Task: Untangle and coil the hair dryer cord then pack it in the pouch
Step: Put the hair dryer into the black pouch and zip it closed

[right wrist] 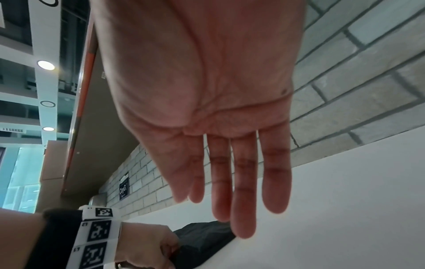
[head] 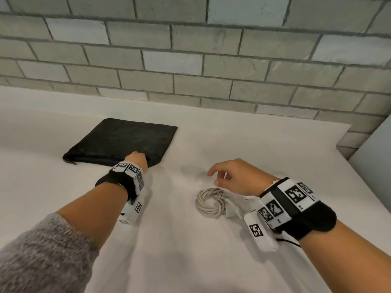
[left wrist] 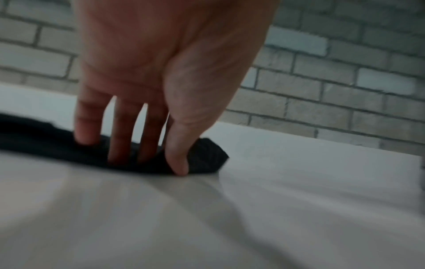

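A flat black pouch (head: 120, 142) lies on the white counter at the back left. My left hand (head: 137, 158) pinches its near right corner: the fingers (left wrist: 122, 145) lie on top of the pouch (left wrist: 207, 156) and the thumb sits at its front edge. The white cord (head: 209, 200) lies coiled on the counter in the middle, its plug end (head: 232, 210) beside it on the right. My right hand (head: 224, 176) hovers just behind the coil, fingers (right wrist: 243, 209) straight and holding nothing. No hair dryer body is in view.
The white counter (head: 190, 250) runs back to a grey brick wall (head: 190, 60). The counter ends at the right, where a pale panel (head: 372, 153) stands. In the right wrist view, the left hand (right wrist: 147, 243) and the pouch (right wrist: 202, 236) show below my fingers.
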